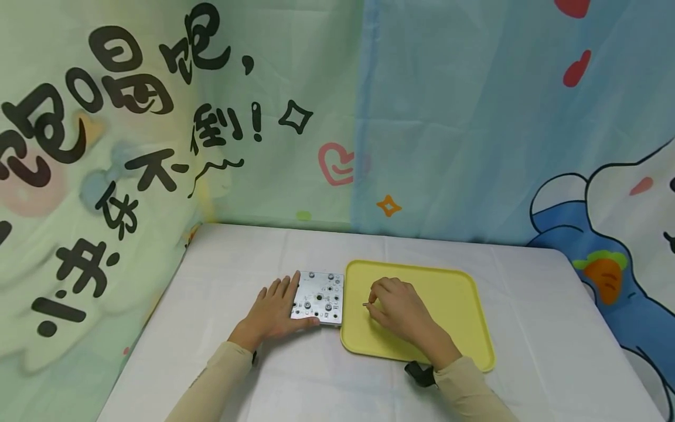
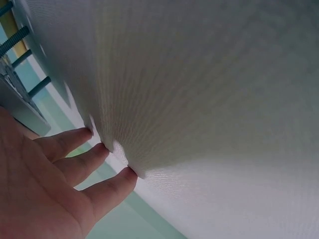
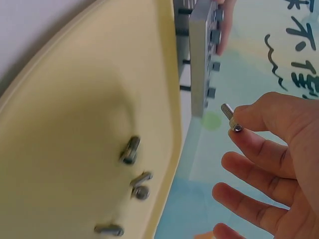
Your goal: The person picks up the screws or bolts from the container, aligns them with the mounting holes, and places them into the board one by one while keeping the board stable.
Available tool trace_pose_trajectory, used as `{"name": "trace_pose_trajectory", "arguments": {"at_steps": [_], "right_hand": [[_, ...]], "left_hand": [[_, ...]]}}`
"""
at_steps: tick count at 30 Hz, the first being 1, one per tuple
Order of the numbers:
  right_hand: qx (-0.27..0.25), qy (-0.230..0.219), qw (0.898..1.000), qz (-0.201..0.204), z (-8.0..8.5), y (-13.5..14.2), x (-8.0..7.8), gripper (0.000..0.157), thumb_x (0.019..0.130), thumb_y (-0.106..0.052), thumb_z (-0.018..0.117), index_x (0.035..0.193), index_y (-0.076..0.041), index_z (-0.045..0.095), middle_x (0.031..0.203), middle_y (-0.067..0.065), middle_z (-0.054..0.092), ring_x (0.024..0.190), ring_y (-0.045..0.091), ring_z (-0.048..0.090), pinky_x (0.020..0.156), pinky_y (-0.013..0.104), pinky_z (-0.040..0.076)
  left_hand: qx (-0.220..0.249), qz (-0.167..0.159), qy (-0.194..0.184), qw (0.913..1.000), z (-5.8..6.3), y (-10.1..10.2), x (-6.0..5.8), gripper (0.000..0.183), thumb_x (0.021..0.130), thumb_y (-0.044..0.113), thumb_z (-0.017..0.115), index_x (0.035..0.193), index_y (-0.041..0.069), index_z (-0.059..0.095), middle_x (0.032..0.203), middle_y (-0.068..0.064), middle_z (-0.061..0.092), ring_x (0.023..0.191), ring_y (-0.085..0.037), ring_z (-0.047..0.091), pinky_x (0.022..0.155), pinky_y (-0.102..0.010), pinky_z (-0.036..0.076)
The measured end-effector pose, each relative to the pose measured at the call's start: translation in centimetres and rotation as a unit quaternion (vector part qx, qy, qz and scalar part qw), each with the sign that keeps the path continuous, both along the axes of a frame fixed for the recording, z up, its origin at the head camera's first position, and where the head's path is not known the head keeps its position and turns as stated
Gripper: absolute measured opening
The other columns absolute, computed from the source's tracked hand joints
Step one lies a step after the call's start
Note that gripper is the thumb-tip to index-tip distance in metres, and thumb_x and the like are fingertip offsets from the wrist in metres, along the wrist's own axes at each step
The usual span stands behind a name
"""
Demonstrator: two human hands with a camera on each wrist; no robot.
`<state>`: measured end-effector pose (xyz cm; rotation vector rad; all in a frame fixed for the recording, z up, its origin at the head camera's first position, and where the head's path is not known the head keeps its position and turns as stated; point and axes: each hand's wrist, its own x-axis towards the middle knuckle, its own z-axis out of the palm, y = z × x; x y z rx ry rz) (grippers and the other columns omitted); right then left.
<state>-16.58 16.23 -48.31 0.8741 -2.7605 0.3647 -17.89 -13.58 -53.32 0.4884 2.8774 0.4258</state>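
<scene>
My left hand [image 1: 274, 312] rests at the left side of a silver metal plate [image 1: 318, 285], fingers spread and thumb along its front edge. Its fingertips touch the white cloth in the left wrist view. Several screws stand in the plate, which has holes between them; their shanks [image 2: 39, 87] stick out beneath it. Over the left part of the yellow tray [image 1: 448, 319], my right hand [image 1: 401, 310] pinches a small socket-head screw [image 3: 231, 116] between thumb and index finger. The other fingers of that hand are spread, holding nothing.
Several loose screws [image 3: 130, 150] lie in the tray, seen in the right wrist view. The tray's left rim stands right beside the plate. White cloth [image 1: 538, 328] covers the table, and printed curtains [image 1: 448, 117] hang behind it and on the left.
</scene>
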Motion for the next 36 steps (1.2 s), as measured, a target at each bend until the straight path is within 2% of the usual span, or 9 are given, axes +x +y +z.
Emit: {"name": "trace_pose_trajectory", "arguments": {"at_steps": [5,17,27,36], "right_hand": [[0.006,-0.005,1.000,0.014,0.2,-1.3,0.1,0.016,0.088,-0.020,0.077,0.084,-0.012,0.065,0.104,0.005,0.064,0.100,0.030,0.061,0.085,0.053,0.050],[0.017,-0.023,0.999,0.042,-0.5,-4.0,0.4,0.012,0.089,-0.020,0.072,0.083,-0.014,0.064,0.101,0.003,0.062,0.100,0.028,0.060,0.089,0.051,0.048],[0.029,-0.043,0.998,0.038,-0.5,-5.1,0.4,0.010,0.090,-0.020,0.070,0.084,-0.015,0.063,0.104,0.004,0.062,0.103,0.026,0.058,0.092,0.050,0.046],[0.043,-0.032,0.998,0.044,-0.5,-5.5,0.2,0.009,0.090,-0.020,0.070,0.084,-0.016,0.063,0.104,0.003,0.062,0.100,0.025,0.057,0.090,0.049,0.047]], "left_hand": [[-0.003,0.001,-0.001,1.0000,0.1,0.0,0.0,0.119,0.079,0.086,0.049,0.161,0.008,0.012,0.159,-0.022,0.029,0.144,-0.041,0.028,0.113,-0.059,0.025],[-0.005,0.001,0.004,1.0000,-0.5,-0.1,-0.2,0.122,0.077,0.090,0.045,0.162,0.009,0.012,0.158,-0.021,0.031,0.144,-0.041,0.029,0.113,-0.059,0.026],[-0.003,-0.002,0.001,1.0000,-0.3,0.0,-0.2,0.121,0.078,0.089,0.045,0.162,0.010,0.011,0.158,-0.022,0.030,0.144,-0.042,0.028,0.113,-0.059,0.025],[-0.009,-0.003,-0.001,1.0000,-0.2,-0.1,-0.2,0.121,0.078,0.089,0.044,0.162,0.009,0.011,0.158,-0.022,0.030,0.144,-0.041,0.028,0.113,-0.059,0.025]]}}
